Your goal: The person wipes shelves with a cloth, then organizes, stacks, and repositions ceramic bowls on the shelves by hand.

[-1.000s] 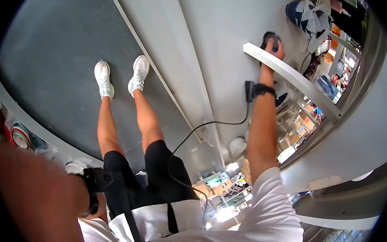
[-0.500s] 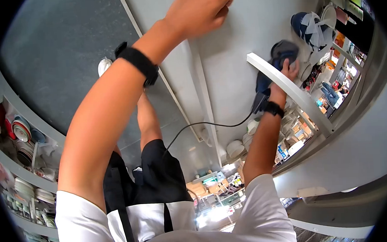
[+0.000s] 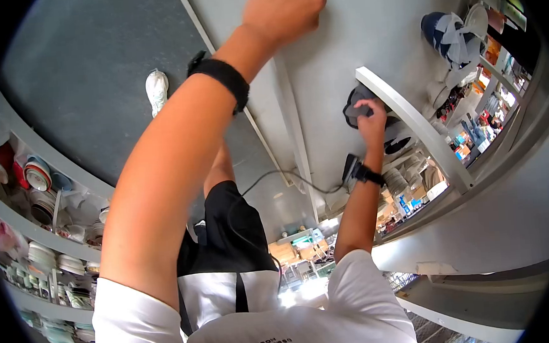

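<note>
My right hand (image 3: 372, 118) has its fingers closed on a dark grey, rounded thing (image 3: 357, 105) beside a pale shelf bar (image 3: 403, 110); its kind is unclear. Part of the thing is hidden by the fingers and the bar. My left hand (image 3: 290, 10) is curled near the top edge of the view, over a pale grey surface (image 3: 366, 27). Its fingertips are partly cut off, and I cannot see whether they hold anything. A black strap (image 3: 228, 80) is round the left wrist. A black cable (image 3: 287, 172) reaches the device (image 3: 351, 167) strapped at the right wrist.
Shelves of stacked bowls and plates (image 3: 39, 176) curve along the left. A dark blue vessel with clear wrapping (image 3: 445, 35) stands at upper right, near more dishes. Crockery and boxes fill the lower right shelf. A white shoe (image 3: 157, 90) is on the dark floor (image 3: 92, 63).
My right hand has moved left and a little down with the dark thing. My left forearm has shifted right, its hand still near the top edge. More of the white shoe shows.
</note>
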`<state>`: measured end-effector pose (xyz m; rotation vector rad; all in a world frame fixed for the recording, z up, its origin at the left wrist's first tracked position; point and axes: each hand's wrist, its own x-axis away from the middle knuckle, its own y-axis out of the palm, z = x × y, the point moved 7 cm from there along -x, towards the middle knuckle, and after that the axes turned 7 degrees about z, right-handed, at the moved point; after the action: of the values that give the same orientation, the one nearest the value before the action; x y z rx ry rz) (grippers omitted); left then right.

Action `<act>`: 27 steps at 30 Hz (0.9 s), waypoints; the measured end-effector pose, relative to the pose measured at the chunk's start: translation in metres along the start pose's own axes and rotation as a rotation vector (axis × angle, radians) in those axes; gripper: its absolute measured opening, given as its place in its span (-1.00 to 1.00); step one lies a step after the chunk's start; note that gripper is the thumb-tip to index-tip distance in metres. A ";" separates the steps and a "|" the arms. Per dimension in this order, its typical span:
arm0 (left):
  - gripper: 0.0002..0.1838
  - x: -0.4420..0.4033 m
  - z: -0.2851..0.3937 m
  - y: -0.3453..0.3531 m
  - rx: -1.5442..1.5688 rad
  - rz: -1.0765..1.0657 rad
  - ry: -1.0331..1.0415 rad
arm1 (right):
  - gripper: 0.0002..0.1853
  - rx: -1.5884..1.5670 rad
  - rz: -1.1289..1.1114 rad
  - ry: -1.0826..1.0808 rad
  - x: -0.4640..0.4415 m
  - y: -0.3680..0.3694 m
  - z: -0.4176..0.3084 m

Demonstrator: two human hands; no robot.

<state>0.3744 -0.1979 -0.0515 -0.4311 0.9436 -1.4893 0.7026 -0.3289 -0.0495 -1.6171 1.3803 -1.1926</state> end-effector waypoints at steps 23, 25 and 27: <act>-0.86 -0.001 0.002 0.010 -0.108 -0.027 -0.076 | -0.55 -0.406 0.410 0.232 -0.003 -0.010 0.028; -0.85 -0.001 0.000 0.008 -0.119 -0.027 -0.055 | -0.55 -0.152 0.421 0.121 -0.029 -0.006 0.010; -0.87 -0.001 0.002 0.006 -0.117 -0.054 -0.084 | -0.46 -0.092 0.412 0.067 -0.030 0.006 0.002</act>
<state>0.3800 -0.1965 -0.0547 -0.6033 0.9620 -1.4579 0.7023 -0.3004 -0.0622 -1.2748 1.7302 -0.9548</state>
